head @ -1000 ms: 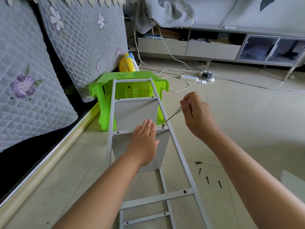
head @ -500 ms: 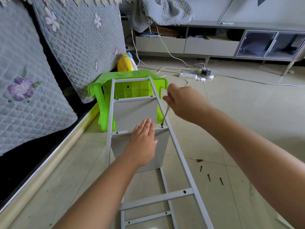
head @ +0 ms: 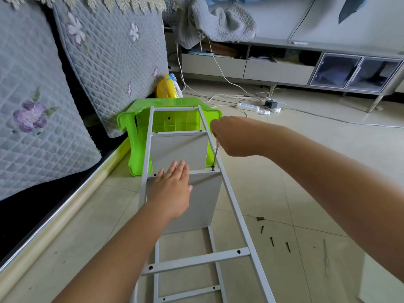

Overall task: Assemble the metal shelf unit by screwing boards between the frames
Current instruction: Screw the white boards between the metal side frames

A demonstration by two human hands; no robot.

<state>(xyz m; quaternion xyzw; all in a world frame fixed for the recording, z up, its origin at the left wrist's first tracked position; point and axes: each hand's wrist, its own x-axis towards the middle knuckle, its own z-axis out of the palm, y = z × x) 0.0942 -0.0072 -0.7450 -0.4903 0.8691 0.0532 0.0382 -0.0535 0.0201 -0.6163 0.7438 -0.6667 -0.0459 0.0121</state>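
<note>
Left hand (head: 172, 189) lies flat, fingers straight, pressing the board (head: 196, 200) against the frame (head: 231, 202) laid on the floor. Right hand (head: 231, 136) has swung from the right to above the rung, gripping the screwdriver (head: 215, 157), now near upright, tip on the screw (head: 213, 169) (driving looks imminent). Spare screws (head: 272, 234) wait near right.

My arms and hands, nothing fancy

Both forearms are bare right up to the frame edge, no sleeves showing. My left hand (head: 172, 193) and right hand (head: 234, 136) have no gloves, rings or watch.
</note>
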